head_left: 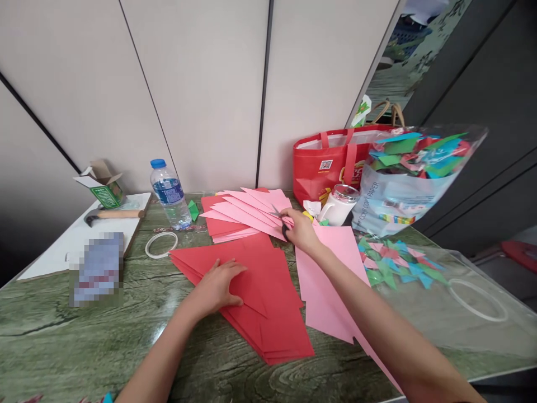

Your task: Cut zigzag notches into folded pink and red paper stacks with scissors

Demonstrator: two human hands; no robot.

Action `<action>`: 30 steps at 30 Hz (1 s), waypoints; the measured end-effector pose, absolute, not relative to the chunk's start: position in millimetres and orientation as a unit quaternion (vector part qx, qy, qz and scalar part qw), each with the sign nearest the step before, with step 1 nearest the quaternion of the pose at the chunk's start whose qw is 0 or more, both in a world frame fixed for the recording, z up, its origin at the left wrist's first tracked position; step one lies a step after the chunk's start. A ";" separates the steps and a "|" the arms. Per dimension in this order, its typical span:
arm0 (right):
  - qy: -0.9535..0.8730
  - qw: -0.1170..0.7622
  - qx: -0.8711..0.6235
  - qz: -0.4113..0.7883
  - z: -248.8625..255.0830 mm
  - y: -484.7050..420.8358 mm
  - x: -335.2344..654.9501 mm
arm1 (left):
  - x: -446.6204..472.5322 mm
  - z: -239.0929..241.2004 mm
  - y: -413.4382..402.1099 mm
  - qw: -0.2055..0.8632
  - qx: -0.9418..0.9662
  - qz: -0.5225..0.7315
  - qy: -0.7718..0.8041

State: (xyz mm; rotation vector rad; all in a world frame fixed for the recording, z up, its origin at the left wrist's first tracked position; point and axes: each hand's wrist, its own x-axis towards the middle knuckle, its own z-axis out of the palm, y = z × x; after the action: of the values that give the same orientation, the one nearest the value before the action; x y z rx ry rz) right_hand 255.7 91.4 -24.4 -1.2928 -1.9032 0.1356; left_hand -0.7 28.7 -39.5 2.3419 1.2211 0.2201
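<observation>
My left hand (218,286) lies with fingers spread on a stack of red paper (274,274), whose sheets are partly folded and cut at the edges. My right hand (301,229) is closed around a pair of scissors (286,231) with dark handles; the thin blades point up and left over pink paper pieces (247,210). These pink pieces are fanned out on top of more red sheets (210,211). Under my right forearm lie larger pink sheets (325,296), partly covered by the arm.
Left are a water bottle (171,196), tape roll (161,244), hammer (119,214) and small box (104,187). A red bag (306,168), white mug (339,206) and plastic bag of paper pieces (377,196) stand back right. Folded pieces (392,263) and another tape roll (478,300) lie right.
</observation>
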 end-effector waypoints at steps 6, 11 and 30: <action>-0.856 0.279 -0.392 0.189 -45.8 -8.7 197.9 | 0.1 -40.1 28.8 0.219 0.868 0.101 0.435; -0.826 0.313 -0.444 0.150 -67.7 -22.0 191.8 | 5.7 -31.2 27.9 0.184 0.890 0.186 0.372; -0.838 0.432 -0.304 0.133 -24.7 -24.7 182.6 | 20.2 -5.8 19.7 0.569 0.423 0.569 0.417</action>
State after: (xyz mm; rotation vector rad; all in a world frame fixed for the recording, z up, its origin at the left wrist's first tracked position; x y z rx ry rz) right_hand 182.6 -24.7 -24.7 -0.7586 -2.0900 0.3316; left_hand 20.2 19.7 -5.8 0.9922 0.9796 1.3361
